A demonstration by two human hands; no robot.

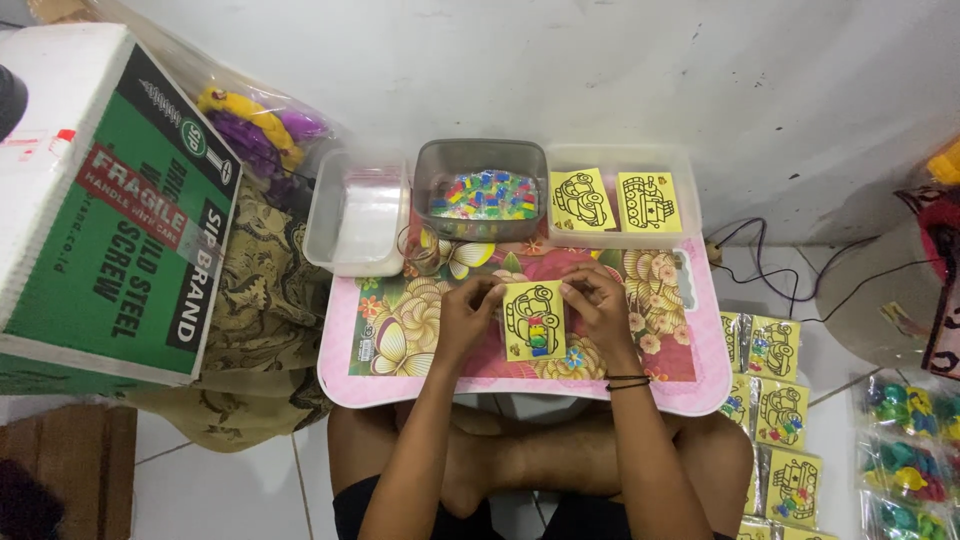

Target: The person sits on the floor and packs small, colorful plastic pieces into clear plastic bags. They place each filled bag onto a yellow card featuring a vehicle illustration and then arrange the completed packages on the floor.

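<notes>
Both hands, left hand (468, 312) and right hand (600, 305), grip a yellow picture card with a car outline (533, 319) at the centre of a pink floral table (400, 380). At twelve o'clock stand a grey tub of coloured pieces (481, 190) and, beside it at one o'clock, a clear tray of yellow cards (620, 200); a clear empty-looking tub (358, 212) sits at eleven.

Place: a home floor corner used for small packing work.
Seat: the person sits cross-legged on white floor tiles (230, 480) at 6 o'clock.
Surface: low flowered tabletop (690, 385) against a scuffed white wall (600, 70).
Stock: packed yellow cards (780, 410) at 4 o'clock, cardboard box (110, 210) at 9 o'clock.
</notes>
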